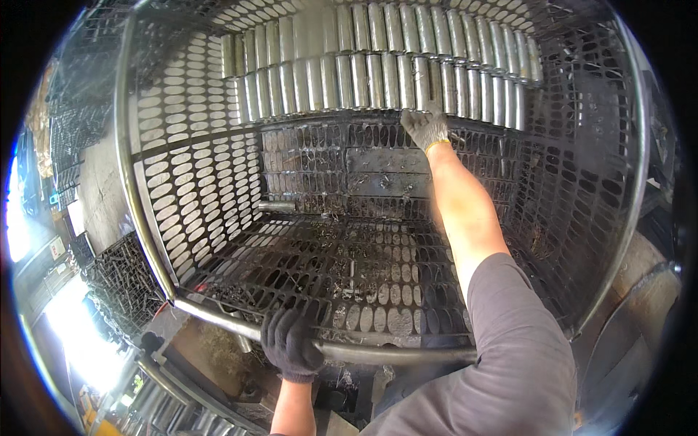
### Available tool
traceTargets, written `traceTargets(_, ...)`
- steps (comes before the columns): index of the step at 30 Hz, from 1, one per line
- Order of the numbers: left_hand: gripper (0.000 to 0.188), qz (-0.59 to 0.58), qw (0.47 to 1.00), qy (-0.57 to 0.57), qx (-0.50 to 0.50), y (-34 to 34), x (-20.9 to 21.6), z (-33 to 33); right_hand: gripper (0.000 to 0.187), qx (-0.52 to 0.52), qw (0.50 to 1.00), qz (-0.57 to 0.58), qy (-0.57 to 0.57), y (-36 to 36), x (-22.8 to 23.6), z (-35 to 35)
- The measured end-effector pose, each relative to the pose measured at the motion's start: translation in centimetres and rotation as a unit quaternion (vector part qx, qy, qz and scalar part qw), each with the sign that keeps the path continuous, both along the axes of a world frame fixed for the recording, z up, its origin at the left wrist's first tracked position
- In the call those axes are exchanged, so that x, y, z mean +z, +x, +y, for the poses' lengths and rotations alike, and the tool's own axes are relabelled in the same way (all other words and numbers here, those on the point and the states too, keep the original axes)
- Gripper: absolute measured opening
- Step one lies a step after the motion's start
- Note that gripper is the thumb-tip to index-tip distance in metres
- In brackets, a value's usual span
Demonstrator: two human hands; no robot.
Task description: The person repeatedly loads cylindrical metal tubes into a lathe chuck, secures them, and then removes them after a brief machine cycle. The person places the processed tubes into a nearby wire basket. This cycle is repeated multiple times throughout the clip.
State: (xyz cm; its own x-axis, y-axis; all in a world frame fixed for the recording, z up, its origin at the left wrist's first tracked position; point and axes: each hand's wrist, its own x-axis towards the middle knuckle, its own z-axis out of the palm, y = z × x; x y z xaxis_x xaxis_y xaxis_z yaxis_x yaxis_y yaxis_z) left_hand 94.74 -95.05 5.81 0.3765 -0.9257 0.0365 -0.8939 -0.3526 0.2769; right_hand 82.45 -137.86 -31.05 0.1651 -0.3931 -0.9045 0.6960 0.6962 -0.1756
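In the head view, the step in hand appears to be handling the metal cylinders (pixel 358 81) in the lower row at the far side of the perforated metal crate (pixel 385 163). The right hand (pixel 424 129), in a pale glove, reaches across to the near ends of that row, right of its middle; whether its fingers grip a cylinder or only touch it, I cannot tell. The left hand (pixel 291 343), in a dark glove, is closed around the near rim (pixel 392 354). From here, the next move seems to call for a steady reach and careful alignment with the neighbours. The cylinders look silvery, smooth and shiny, packed side by side in two rows.
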Motion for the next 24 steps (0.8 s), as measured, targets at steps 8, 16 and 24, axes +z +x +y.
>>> traceTargets(8, 0.041, 0.027, 0.999, 0.046, -0.001, 0.4, 0.3, -0.8, 0.058, -0.110, 0.989, -0.088, -0.038, 1.2, -6.1, -1.8)
traceTargets(16, 0.036, 0.023, 1.000, 0.016, 0.000, 0.3, 0.3, -0.3, 0.046, 0.469, 0.726, 0.432, -0.257, -0.6, 1.5, -6.5)
traceTargets(24, 0.032, 0.011, 0.998, -0.067, 0.011, 0.4, -0.4, 1.3, 0.030, 0.630, 0.166, 0.587, -0.481, -11.5, 24.2, -1.6)
